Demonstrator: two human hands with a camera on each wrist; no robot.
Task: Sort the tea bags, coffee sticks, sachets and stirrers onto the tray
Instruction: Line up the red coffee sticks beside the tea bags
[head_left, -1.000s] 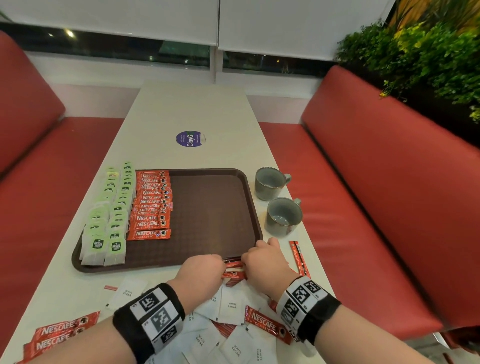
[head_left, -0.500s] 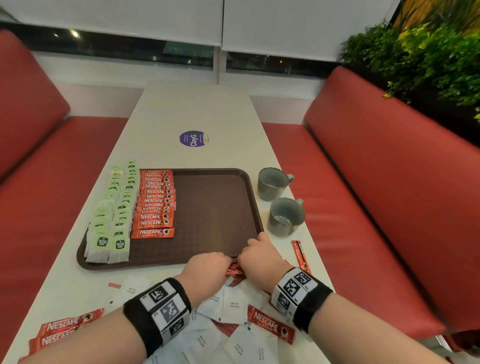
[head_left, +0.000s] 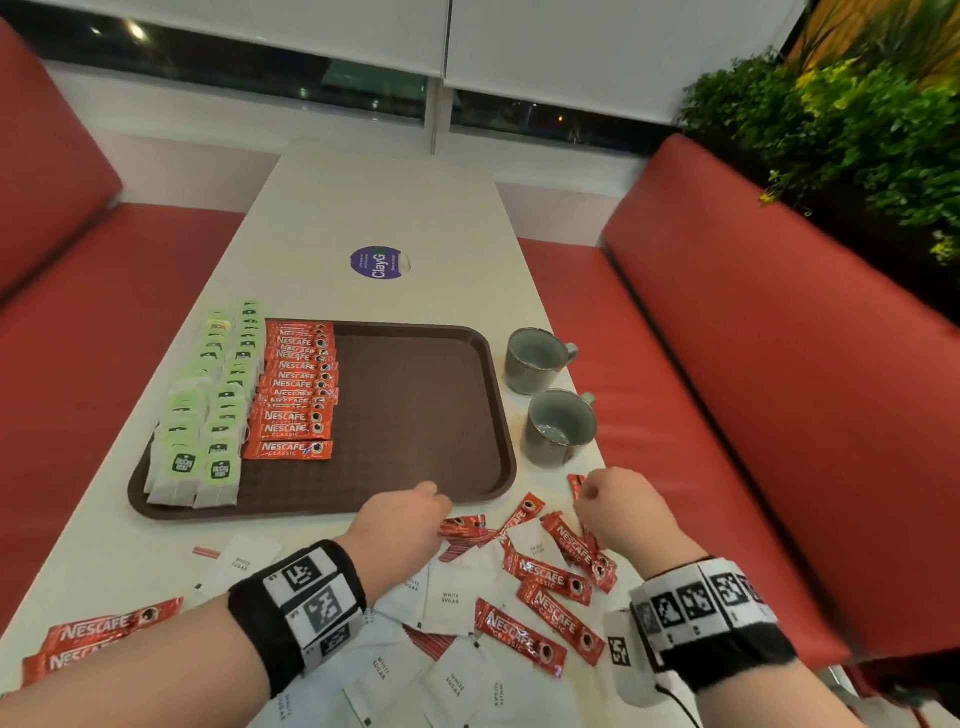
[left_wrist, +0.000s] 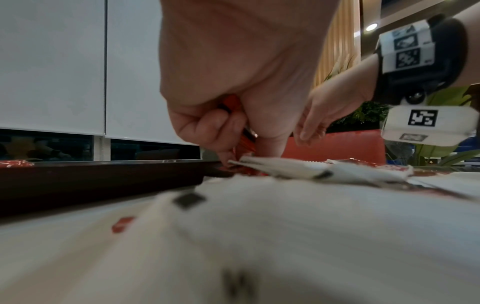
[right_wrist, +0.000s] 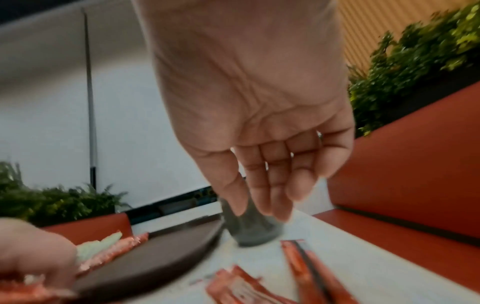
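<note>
The brown tray (head_left: 426, 415) holds rows of green tea bags (head_left: 208, 415) and a column of red coffee sticks (head_left: 296, 395) on its left side. At the tray's near edge my left hand (head_left: 410, 514) grips a bunch of red coffee sticks (left_wrist: 245, 142) in curled fingers (left_wrist: 221, 125). My right hand (head_left: 618, 499) hovers further right with fingers nearly straight (right_wrist: 270, 185) and holds nothing. Below it lies a narrow red stick packet (right_wrist: 309, 269). Loose coffee sticks (head_left: 550, 577) and white sugar sachets (head_left: 447, 597) are scattered in front of the tray.
Two grey cups (head_left: 535, 358) (head_left: 561, 423) stand right of the tray, the nearer one just beyond my right hand. More coffee sticks (head_left: 98, 634) lie at the table's near left. Red benches flank the table, whose right edge is close to the cups.
My right hand has let go beside the left hand and moved right toward the narrow red packet, fingers now straight. The left hand stays at the tray's edge with its sticks.
</note>
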